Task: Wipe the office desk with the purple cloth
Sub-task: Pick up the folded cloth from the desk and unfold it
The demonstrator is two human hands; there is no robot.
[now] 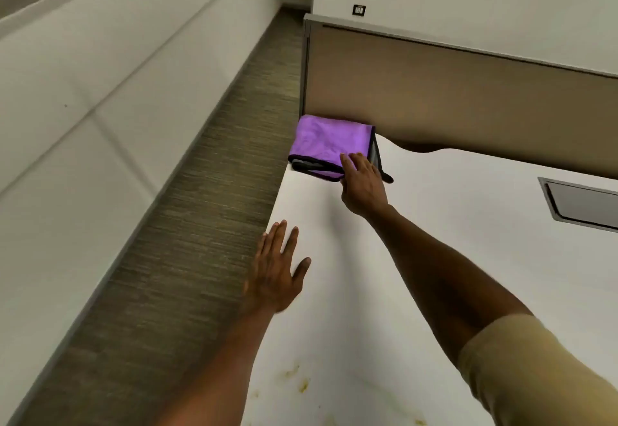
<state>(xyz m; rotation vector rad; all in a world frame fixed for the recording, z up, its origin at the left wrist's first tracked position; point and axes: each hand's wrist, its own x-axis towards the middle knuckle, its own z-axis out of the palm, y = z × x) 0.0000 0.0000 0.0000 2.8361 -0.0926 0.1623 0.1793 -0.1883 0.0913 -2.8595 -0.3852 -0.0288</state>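
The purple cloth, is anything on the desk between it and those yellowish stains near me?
Nothing visible. The cloth lies folded at the far corner under the right hand; bare desk runs back to the stains. The left hand rests flat at the desk's edge, beside that path.

We see two bare forearms reaching out from the bottom of the view, each ending in a bare hand: our left hand (274, 275) and our right hand (363, 185). Neither hand wears a glove, ring or watch, and both wrists are uncovered. On the right upper arm sits a short sleeve (535, 372) of plain beige cloth, its hem ending above the elbow. The left arm shows no sleeve within view.
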